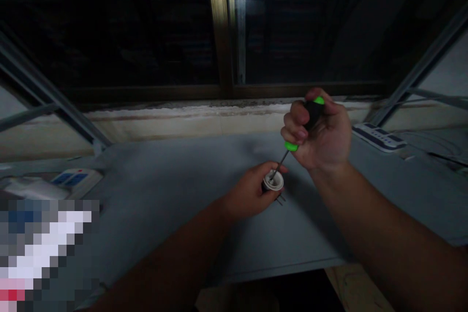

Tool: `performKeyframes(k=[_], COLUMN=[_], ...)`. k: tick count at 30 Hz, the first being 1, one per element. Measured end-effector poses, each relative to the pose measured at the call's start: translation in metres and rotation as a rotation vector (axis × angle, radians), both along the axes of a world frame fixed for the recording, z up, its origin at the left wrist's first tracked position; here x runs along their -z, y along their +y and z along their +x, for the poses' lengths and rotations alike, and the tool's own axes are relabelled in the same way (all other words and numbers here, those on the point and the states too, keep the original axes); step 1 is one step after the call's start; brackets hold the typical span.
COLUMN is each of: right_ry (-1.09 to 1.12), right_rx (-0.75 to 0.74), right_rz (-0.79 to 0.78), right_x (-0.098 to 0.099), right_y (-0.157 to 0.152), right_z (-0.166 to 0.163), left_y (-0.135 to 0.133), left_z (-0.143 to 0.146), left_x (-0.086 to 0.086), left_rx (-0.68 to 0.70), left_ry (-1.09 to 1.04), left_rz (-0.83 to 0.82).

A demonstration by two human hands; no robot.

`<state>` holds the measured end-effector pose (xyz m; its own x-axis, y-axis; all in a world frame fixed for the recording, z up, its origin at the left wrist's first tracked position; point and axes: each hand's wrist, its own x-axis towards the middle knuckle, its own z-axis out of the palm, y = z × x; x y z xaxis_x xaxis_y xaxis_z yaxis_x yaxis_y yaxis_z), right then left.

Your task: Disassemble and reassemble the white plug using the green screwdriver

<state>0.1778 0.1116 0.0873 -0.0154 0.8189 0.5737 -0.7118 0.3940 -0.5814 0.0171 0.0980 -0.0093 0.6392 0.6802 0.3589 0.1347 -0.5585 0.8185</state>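
Note:
My right hand (325, 131) is closed round the black and green handle of a screwdriver (313, 113). Its thin metal shaft slants down to the left, and the tip is inside the round white opening of a lamp socket (278, 183). My left hand (252, 192) grips this socket from the left, fingers wrapped round its dark outer side. Two metal prongs stick out below the socket's rim. The exact spot that the tip touches inside is too small to make out.
A grey-blue table (175, 175) lies under both hands. At the right rear is a white and dark power strip (380, 137) with thin cables (431, 142) beside it. Another white power strip (86, 179) lies at the left. Metal frame bars (47, 85) rise at the sides, before a dark window (146, 34).

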Motion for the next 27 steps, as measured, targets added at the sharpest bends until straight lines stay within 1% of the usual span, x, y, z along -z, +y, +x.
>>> performKeyframes(k=[2, 6, 8, 12, 14, 16, 18, 22, 25, 27], right_ry=[0.016, 0.058, 0.053, 0.029, 0.025, 0.026, 0.04, 0.032, -0.02, -0.002], right_rx=[0.002, 0.226, 0.285, 0.227, 0.212, 0.231, 0.282, 0.376, 0.346, 0.309], right_rz=[0.01, -0.001, -0.009, -0.029, -0.012, 0.025, 0.043, 0.007, -0.023, -0.035], right_x=[0.001, 0.006, 0.008, 0.013, 0.015, 0.017, 0.018, 0.019, 0.02, 0.02], right_y=[0.004, 0.005, 0.005, 0.006, 0.004, 0.002, -0.002, -0.004, -0.003, -0.003], right_z=[-0.001, 0.001, 0.004, 0.01, 0.011, 0.009, 0.006, -0.002, -0.003, -0.002], left_y=[0.003, 0.007, 0.007, 0.005, 0.005, 0.006, 0.007, 0.008, 0.008, 0.008], left_z=[-0.001, -0.002, -0.002, 0.0, 0.001, 0.001, 0.002, 0.002, 0.003, 0.003], left_x=[0.002, 0.004, 0.005, 0.006, 0.008, 0.009, 0.009, 0.008, 0.008, 0.008], left_rx=[-0.014, -0.002, 0.011, 0.028, 0.044, 0.061, 0.074, 0.08, 0.086, 0.096], left_ry=[-0.002, 0.012, 0.015, 0.031, 0.046, 0.056, 0.065, 0.078, 0.068, 0.061], left_rz=[0.001, -0.001, -0.008, -0.03, -0.038, -0.036, -0.028, -0.025, -0.028, -0.029])
